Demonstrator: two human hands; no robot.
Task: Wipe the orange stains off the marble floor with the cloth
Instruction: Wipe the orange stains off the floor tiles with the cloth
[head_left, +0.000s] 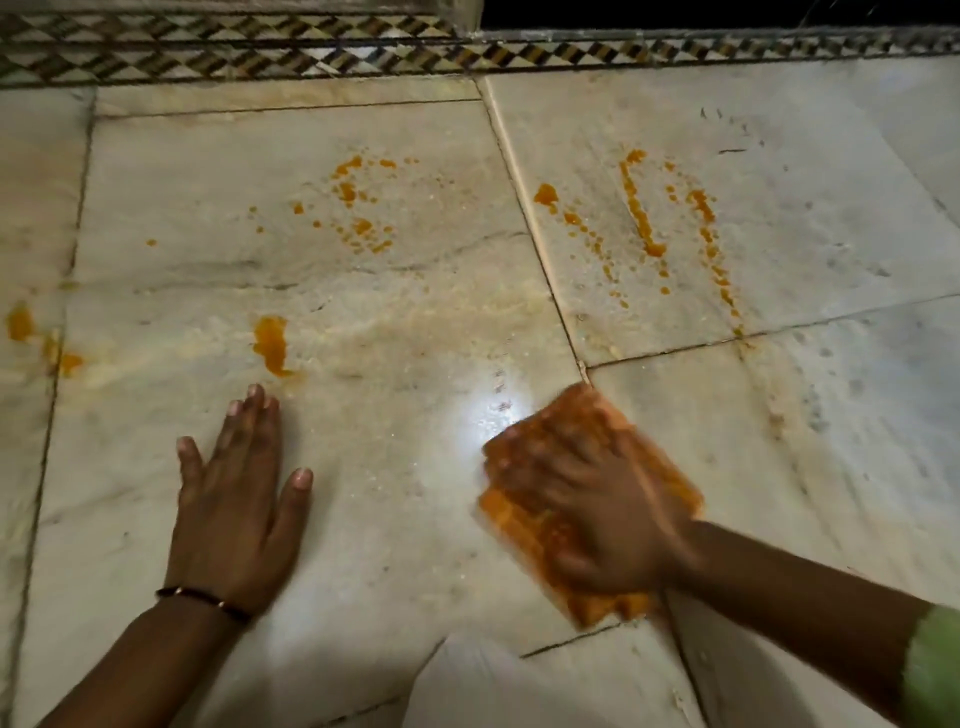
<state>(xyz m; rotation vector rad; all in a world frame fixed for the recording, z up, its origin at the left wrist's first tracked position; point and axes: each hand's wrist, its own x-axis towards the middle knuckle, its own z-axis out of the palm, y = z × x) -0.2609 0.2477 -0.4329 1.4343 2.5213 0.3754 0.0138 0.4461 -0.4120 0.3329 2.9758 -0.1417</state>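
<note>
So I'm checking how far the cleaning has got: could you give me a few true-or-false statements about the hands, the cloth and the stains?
1. The right hand presses on the orange-soaked cloth. True.
2. The left hand holds a second cloth. False: it rests flat on the marble floor, holding nothing.
3. All orange stains are gone. False: a blob lies just beyond the left fingertips, and spatters and streaks remain farther out.
4. The left wrist wears a bracelet. True.
5. The cloth lies against the patterned border. False: it lies near the person, far from that border.
</note>
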